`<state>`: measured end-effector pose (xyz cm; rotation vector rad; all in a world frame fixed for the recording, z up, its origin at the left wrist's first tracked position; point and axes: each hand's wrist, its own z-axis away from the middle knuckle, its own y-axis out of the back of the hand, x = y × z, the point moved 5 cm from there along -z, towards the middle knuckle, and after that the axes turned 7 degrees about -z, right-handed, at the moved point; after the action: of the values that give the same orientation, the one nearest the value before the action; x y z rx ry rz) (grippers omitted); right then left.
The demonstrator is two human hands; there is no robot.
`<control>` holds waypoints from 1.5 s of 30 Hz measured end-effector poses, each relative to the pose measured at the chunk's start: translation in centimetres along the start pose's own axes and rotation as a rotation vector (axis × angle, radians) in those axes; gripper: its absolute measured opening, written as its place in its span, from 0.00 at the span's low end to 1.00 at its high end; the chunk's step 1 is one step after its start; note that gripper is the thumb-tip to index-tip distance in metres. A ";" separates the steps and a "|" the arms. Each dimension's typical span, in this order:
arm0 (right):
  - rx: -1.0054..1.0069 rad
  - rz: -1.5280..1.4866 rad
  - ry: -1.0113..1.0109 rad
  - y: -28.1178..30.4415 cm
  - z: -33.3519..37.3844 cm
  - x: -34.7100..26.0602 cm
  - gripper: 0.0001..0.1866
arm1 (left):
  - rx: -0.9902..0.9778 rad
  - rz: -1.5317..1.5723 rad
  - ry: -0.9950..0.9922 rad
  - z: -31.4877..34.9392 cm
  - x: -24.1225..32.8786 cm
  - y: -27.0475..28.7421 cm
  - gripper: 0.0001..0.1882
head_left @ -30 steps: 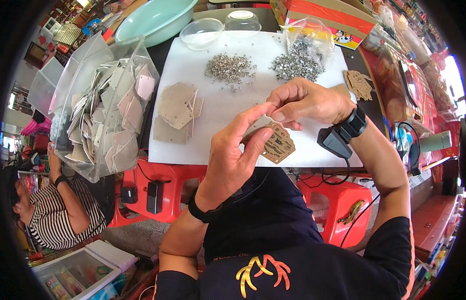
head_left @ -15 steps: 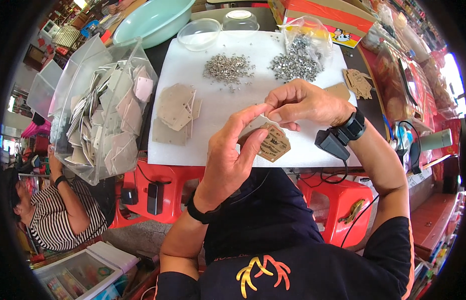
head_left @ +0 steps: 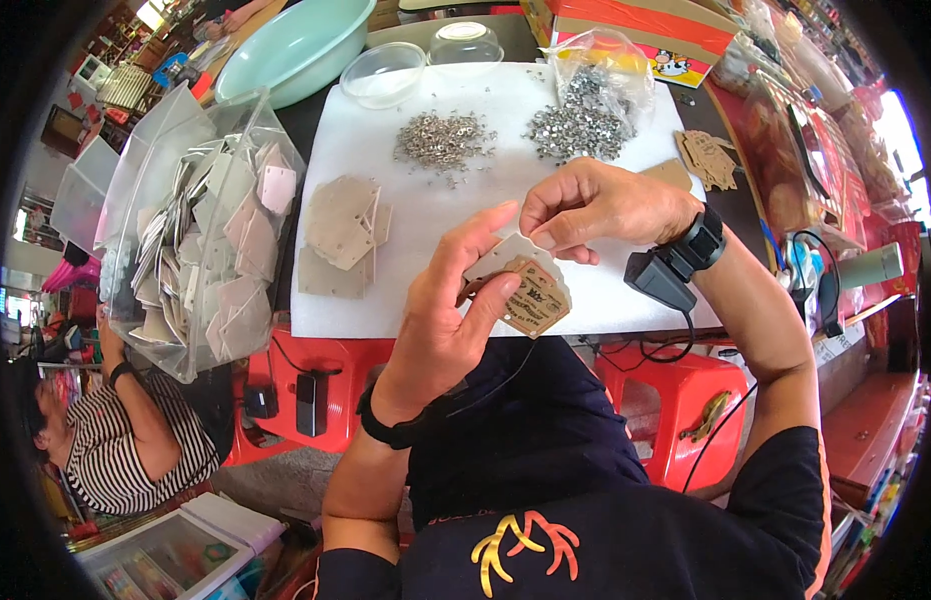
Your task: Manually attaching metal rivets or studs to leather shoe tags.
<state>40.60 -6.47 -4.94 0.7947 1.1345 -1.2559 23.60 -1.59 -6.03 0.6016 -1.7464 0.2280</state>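
Cardboard tags (head_left: 537,297) are being gripped by the left hand (head_left: 443,318), seemingly steadying the edge the right hand (head_left: 607,205) is pinching.

On the white sheet (head_left: 417,215), a bare lane runs between the plate stack (head_left: 340,225) and the left hand (head_left: 443,318), and another between the two metal heaps (head_left: 443,140). The clear bin (head_left: 175,355) blocks the left; a plastic bag (head_left: 630,80) and two bowls (head_left: 383,75) crowd the far edge.
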 end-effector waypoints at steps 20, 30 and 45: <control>0.005 0.071 0.107 -0.9 0.3 -0.1 0.11 | 0.074 -0.061 0.000 -0.2 0.1 0.4 0.25; 0.147 -0.123 0.116 -0.7 0.3 0.5 0.11 | 0.305 0.166 0.184 -0.3 -1.7 1.4 0.13; 0.253 -0.142 0.137 -1.6 0.4 0.4 0.09 | 0.399 -0.366 -0.220 -0.3 2.8 2.2 0.06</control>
<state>39.09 -7.24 -4.99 1.0160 1.1717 -1.5025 22.30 -0.35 -2.95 1.2615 -1.7731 0.2618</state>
